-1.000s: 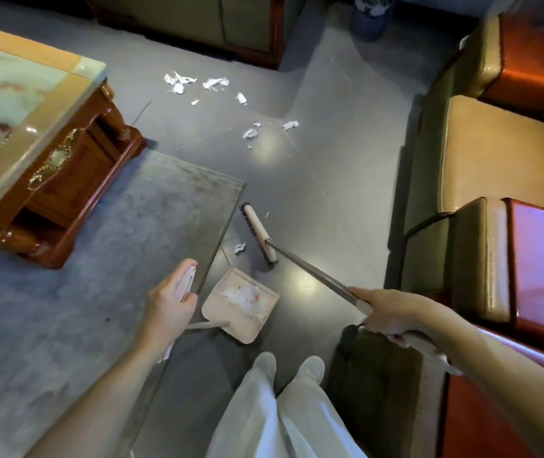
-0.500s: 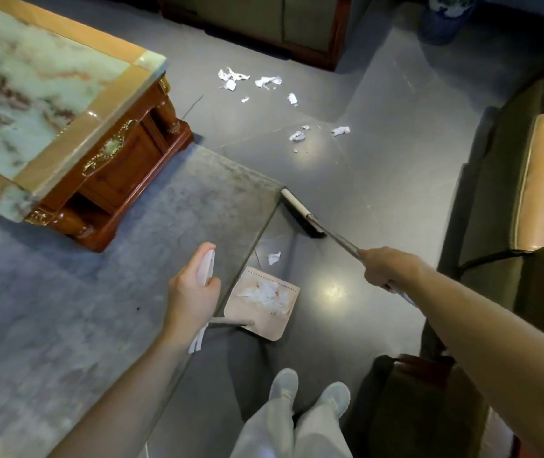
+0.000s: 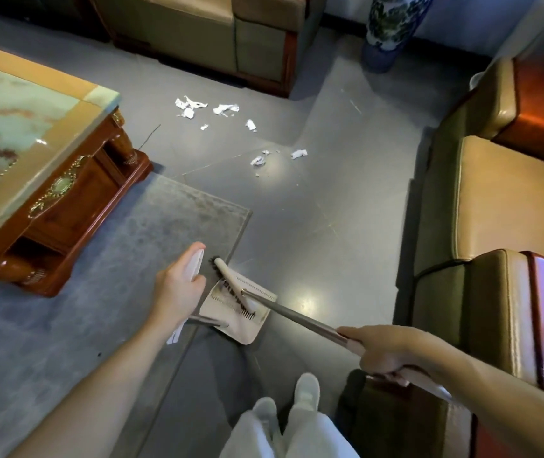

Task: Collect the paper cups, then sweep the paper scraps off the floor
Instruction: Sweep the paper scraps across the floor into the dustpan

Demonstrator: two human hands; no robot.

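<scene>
Gripping the broom by its long handle, the right hand curls tight. The left hand wraps the dustpan grip at lower centre, bristles resting in the pan. About seven paper scraps lie at upper centre, light and flimsy, likely to flutter under fast strokes. One broom, one dustpan, no cups visible.

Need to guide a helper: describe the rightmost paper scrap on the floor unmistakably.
From the tall blue-and-white porcelain vase, come down the grey tiled floor toward the viewer. The small white crumpled paper scrap lies there, further right than all the other scraps.
</scene>
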